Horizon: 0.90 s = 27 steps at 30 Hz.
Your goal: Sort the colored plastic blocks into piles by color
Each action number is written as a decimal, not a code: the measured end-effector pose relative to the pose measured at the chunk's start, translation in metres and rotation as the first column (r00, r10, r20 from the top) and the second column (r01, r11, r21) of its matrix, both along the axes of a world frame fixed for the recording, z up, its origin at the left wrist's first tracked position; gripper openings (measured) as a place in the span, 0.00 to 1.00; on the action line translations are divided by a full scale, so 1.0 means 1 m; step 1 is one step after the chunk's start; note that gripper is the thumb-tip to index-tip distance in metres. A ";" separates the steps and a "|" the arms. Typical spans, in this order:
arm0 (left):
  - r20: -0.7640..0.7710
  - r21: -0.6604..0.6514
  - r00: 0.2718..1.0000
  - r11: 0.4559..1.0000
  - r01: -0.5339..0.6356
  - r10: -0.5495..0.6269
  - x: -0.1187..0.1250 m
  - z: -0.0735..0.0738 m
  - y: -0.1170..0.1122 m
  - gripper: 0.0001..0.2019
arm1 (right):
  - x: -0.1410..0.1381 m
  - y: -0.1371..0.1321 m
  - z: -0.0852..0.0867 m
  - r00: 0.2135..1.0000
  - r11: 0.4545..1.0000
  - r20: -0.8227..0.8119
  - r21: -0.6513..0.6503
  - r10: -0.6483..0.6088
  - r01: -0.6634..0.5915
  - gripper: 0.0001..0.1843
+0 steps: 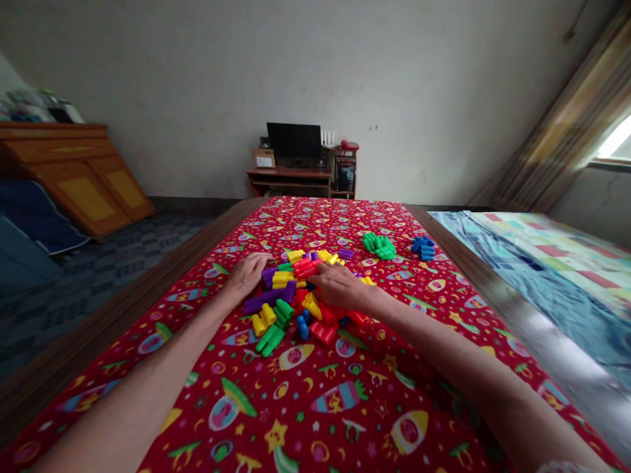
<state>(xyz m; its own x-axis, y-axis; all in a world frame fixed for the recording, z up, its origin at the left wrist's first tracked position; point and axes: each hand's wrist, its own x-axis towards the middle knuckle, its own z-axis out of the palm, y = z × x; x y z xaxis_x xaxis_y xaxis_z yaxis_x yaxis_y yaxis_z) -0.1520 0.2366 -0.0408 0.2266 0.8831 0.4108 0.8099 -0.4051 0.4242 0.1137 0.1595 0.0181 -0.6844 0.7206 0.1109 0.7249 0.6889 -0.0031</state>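
Note:
A mixed pile of plastic building blocks (283,295) in yellow, purple, green, red and blue lies mid-table. At its left edge rests my left hand (246,277), fingers stretched forward beside the purple blocks (267,276), with nothing visible in it. My right hand (340,286) reaches over the pile from the right. Its fingers are bent together among the red blocks (305,267), close to a dark blue piece; what the fingertips hold, if anything, is hidden. Nearer to me lie green blocks (271,340), a yellow block (263,320) and a blue block (302,327).
Farther right sit a group of green blocks (379,246) and a group of blue blocks (422,247). A red patterned cloth (296,420) covers the table. Beyond it stands a desk with a monitor (294,143). A bed (532,263) is at the right, a wooden cabinet (83,177) at the left.

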 end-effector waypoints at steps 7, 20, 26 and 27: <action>0.009 0.022 1.000 1.000 0.001 -0.001 0.001 -0.003 0.002 0.29 | 0.003 -0.002 -0.010 0.999 0.999 -0.043 -0.033 0.015 -0.017 0.26; -0.021 0.019 1.000 1.000 0.020 -0.019 0.002 0.000 0.001 0.27 | 0.028 0.037 0.012 0.795 0.950 -0.601 -0.291 -0.088 -0.115 0.08; -0.020 0.012 1.000 1.000 0.015 -0.015 0.001 -0.001 0.000 0.27 | 0.107 0.066 0.036 0.701 0.963 -0.667 -0.107 -0.253 0.246 0.10; -0.020 0.013 1.000 1.000 0.013 -0.013 0.000 -0.002 0.000 0.27 | 0.125 0.068 0.037 0.694 0.930 -0.646 -0.072 -0.319 0.360 0.09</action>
<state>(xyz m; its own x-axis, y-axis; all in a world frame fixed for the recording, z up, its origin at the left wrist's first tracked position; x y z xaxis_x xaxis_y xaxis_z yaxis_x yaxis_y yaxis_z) -0.1518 0.2369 -0.0423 0.2463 0.8745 0.4178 0.8130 -0.4211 0.4021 0.2392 0.2277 0.0551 -0.1461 0.8684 0.4739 0.7492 0.4100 -0.5202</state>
